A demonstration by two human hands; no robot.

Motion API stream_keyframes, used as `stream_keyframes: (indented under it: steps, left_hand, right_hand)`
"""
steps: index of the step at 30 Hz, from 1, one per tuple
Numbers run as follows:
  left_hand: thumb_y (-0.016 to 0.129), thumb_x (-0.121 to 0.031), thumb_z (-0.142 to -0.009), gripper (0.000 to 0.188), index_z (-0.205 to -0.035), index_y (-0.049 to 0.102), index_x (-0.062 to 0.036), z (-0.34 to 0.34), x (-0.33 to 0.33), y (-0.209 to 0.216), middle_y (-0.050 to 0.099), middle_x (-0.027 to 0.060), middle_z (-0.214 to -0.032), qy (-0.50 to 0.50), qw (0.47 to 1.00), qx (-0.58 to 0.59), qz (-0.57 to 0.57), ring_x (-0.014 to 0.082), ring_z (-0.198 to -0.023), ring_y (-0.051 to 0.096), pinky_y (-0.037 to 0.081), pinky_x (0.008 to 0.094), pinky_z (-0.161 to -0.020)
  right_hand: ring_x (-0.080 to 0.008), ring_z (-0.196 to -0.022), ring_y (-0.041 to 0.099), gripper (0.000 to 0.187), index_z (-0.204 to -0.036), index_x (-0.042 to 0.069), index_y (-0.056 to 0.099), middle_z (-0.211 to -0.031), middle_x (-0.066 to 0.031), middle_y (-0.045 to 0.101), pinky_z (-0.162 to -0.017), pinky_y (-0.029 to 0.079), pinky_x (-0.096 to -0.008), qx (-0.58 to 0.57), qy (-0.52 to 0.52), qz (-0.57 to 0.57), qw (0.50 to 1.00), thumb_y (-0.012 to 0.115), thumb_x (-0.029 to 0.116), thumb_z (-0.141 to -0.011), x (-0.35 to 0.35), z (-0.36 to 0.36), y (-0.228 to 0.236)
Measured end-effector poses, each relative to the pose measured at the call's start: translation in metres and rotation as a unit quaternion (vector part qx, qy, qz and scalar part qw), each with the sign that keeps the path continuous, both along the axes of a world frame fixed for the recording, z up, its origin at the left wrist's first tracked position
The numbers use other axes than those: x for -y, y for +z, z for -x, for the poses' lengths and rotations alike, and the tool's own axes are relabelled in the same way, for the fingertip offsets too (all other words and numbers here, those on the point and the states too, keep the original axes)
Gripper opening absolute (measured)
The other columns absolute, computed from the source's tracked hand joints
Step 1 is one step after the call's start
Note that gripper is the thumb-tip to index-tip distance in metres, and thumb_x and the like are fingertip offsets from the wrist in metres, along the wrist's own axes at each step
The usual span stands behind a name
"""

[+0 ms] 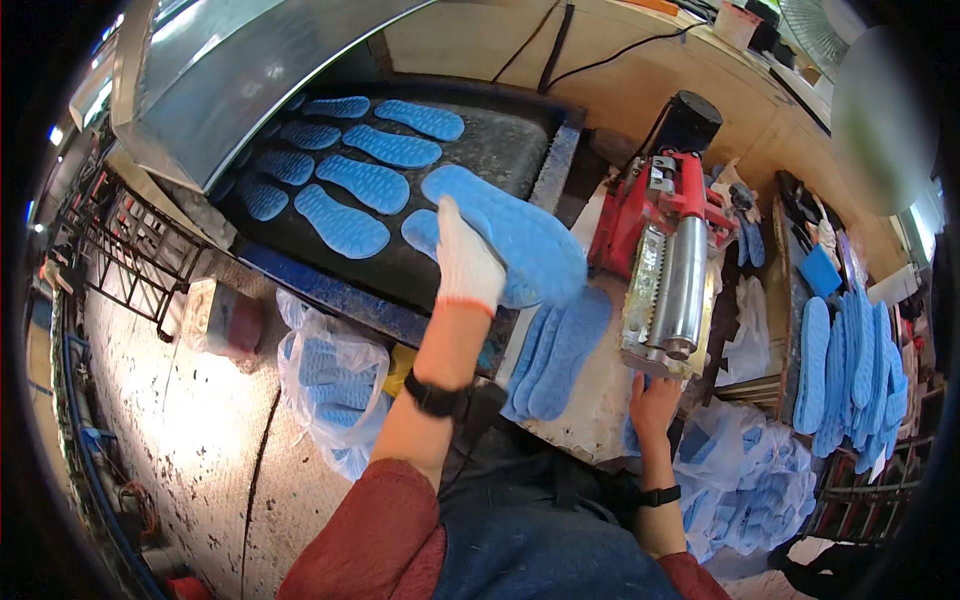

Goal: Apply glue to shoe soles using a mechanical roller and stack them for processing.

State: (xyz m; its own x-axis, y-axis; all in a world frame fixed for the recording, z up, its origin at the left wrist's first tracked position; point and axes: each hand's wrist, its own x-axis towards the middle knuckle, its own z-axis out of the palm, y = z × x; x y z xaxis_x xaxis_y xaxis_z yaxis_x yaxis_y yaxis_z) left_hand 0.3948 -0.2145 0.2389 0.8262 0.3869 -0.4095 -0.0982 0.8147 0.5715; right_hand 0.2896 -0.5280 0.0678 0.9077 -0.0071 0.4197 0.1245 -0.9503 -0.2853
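My left hand (468,258), in a white glove, grips blue shoe insoles (520,230) that overlap and are slightly blurred. It is raised over the near right corner of a dark conveyor belt (490,150). Several more blue insoles (365,183) lie spread out on that belt. My bare right hand (655,405) is at the front end of a red roller machine (678,260), just below its metal roller. Its fingertips are partly hidden there, with a bit of blue showing beside them. Between my hands, a row of overlapping insoles (570,355) rests on the worktop.
A metal hood (250,80) covers the belt's far left part. Plastic bags full of blue insoles stand at the left (335,375) and right (745,480). Stacked insoles (855,370) lie on the right-hand shelf. A box (220,318) sits on the floor, near a black rack (140,260).
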Motion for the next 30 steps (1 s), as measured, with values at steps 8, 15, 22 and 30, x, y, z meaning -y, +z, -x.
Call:
stream_keyframes:
  steps: [8, 15, 22, 30]
  left_hand:
    - [0.043, -0.043, -0.092, 0.061, -0.134, 0.034, 0.0011, -0.085, -0.041, -0.045, 0.040, 0.0177, -0.138, -0.002, 0.995, -0.062, -0.075, 0.0305, -0.125, 0.043, 0.038, 0.0460, -0.100]
    - [0.044, -0.046, -0.094, 0.077, -0.143, 0.015, 0.0061, 0.006, -0.013, 0.004, 0.019, 0.0257, -0.148, -0.101, 0.965, 0.054, -0.236, 0.0387, -0.137, 0.020, 0.026, 0.0489, -0.107]
    - [0.039, -0.036, -0.098, 0.052, -0.136, 0.036, 0.0002, 0.086, 0.031, 0.011, 0.039, 0.0198, -0.137, -0.212, 0.924, 0.167, -0.272, 0.0326, -0.126, 0.040, 0.037, 0.0433, -0.101]
    - [0.029, -0.048, -0.098, 0.066, -0.145, 0.019, -0.0036, 0.053, 0.131, 0.051, 0.023, 0.0185, -0.149, -0.255, 0.860, 0.329, -0.294, 0.0303, -0.137, 0.026, 0.021, 0.0437, -0.111]
  right_hand:
    - [-0.0464, -0.102, 0.047, 0.027, -0.097, -0.001, 0.062, -0.106, -0.0251, 0.055, -0.085, 0.039, -0.0530, -0.023, 0.002, -0.025, 0.999, 0.061, 0.015, -0.075, 0.002, 0.000, -0.010]
    - [-0.0352, -0.101, 0.054, 0.046, -0.117, -0.003, 0.052, -0.105, -0.0216, 0.057, -0.087, 0.042, -0.0428, -0.002, -0.059, -0.193, 0.979, 0.066, 0.010, -0.075, 0.012, -0.001, -0.011]
    - [-0.0207, -0.095, 0.055, 0.032, -0.116, 0.002, 0.059, -0.102, -0.0093, 0.060, -0.084, 0.042, -0.0299, 0.041, -0.038, -0.442, 0.895, 0.055, -0.001, -0.084, 0.054, -0.010, 0.095]
    - [-0.0299, -0.093, 0.055, 0.043, -0.111, 0.012, 0.064, -0.100, -0.0103, 0.058, -0.081, 0.045, -0.0350, 0.144, 0.192, -0.047, 0.970, 0.062, -0.005, -0.071, 0.039, -0.051, 0.177]
